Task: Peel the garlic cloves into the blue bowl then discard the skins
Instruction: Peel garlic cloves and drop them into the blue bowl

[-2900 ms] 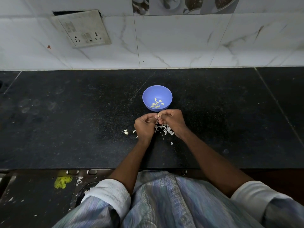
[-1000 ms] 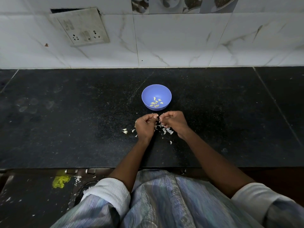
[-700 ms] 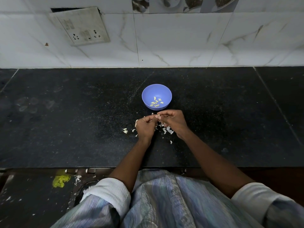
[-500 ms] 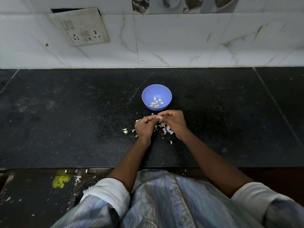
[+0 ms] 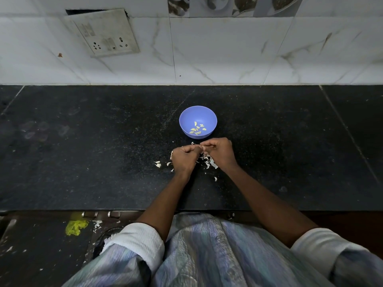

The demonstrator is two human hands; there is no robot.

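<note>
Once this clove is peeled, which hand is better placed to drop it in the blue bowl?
Probably the right hand: its fingertips sit nearer the blue bowl, just short of its near rim. The left hand is lower and further left. Which hand pinches the clove cannot be told.

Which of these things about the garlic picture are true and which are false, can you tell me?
1. The blue bowl has peeled garlic cloves in it. True.
2. The bowl sits on a white counter. False: the black counter is dark and speckled; only the wall tiles are white.
3. The left hand and right hand meet just in front of the bowl, fingers curled over something small. True.
4. The garlic skins are piled inside the bowl. False: they lie scattered on the counter around and under the hands.
5. A switch and socket plate hangs crooked on the wall. True.
6. One hand holds a knife. False: no knife shows.
</note>
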